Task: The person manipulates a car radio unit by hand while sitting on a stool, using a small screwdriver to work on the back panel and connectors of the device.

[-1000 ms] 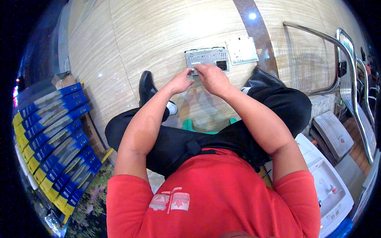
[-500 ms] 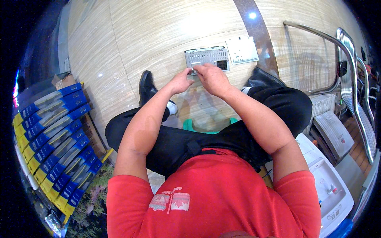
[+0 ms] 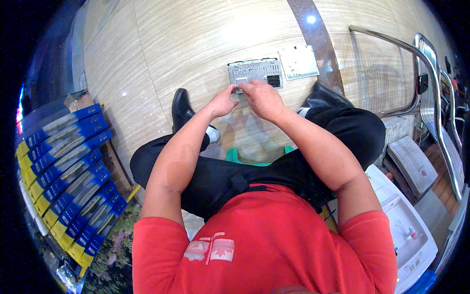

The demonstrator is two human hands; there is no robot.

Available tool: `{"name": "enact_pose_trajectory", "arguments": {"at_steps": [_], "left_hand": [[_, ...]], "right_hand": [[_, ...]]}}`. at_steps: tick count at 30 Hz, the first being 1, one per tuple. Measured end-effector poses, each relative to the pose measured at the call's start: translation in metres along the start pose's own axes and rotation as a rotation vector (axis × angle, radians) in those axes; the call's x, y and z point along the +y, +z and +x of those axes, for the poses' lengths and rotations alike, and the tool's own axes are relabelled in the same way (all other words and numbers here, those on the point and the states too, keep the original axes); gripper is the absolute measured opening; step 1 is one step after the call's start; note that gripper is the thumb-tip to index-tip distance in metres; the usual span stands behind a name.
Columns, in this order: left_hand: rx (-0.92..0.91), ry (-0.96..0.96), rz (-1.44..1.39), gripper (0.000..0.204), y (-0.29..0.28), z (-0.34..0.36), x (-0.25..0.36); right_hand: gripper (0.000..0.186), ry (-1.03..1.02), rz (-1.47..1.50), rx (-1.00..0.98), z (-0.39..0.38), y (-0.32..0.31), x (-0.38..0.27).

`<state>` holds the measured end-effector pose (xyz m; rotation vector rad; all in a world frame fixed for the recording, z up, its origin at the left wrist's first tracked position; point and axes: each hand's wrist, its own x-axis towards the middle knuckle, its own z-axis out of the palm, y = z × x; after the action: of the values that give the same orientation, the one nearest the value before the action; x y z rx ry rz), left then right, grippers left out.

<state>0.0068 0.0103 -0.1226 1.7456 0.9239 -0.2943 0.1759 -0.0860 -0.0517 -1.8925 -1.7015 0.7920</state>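
A grey metal box-shaped electronic unit (image 3: 254, 72) lies on the tiled floor in front of me, with a flat grey metal plate (image 3: 298, 61) beside it on the right. My left hand (image 3: 223, 101) and my right hand (image 3: 263, 98) meet at the unit's near edge, fingers pinched close together on a small part there. What the fingertips hold is too small to tell. I sit on a low green stool (image 3: 235, 156) with my knees spread, in black trousers and black shoes.
A rack of long blue-and-yellow packaged items (image 3: 63, 171) stands at my left. A chrome railing (image 3: 431, 78) curves along the right. Below it sit stacked grey trays (image 3: 411, 164) and a white appliance (image 3: 406, 230).
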Motion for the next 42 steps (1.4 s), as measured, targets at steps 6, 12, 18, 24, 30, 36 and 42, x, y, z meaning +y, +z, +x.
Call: {"name": "enact_pose_trajectory", "arguments": {"at_steps": [6,12,18,24,30,36,42], "left_hand": [[-0.002,-0.012,0.010,0.057,-0.002,-0.002,0.003],[-0.017,-0.062,0.025,0.056,-0.004,-0.003,0.015],[-0.007,-0.041,0.018,0.057,-0.002,0.001,0.004],[0.008,0.002,0.031,0.056,0.001,0.004,-0.002],[0.006,-0.034,0.045,0.055,0.000,0.001,0.005],[-0.002,-0.045,0.053,0.056,-0.001,0.003,0.000],[0.013,-0.043,0.033,0.054,0.001,0.005,0.001]], "right_hand": [[0.021,-0.012,0.074,-0.002,0.001,-0.002,-0.001],[0.022,-0.010,0.146,-0.041,0.002,0.000,0.002],[0.028,0.124,0.164,-0.048,0.003,0.001,-0.001],[0.025,0.066,0.067,-0.081,0.003,0.000,0.002],[0.023,0.045,0.042,-0.086,0.001,-0.001,-0.002],[0.022,0.007,0.055,-0.095,0.000,0.000,-0.002],[0.021,0.031,0.127,-0.038,0.000,0.004,0.002]]}}
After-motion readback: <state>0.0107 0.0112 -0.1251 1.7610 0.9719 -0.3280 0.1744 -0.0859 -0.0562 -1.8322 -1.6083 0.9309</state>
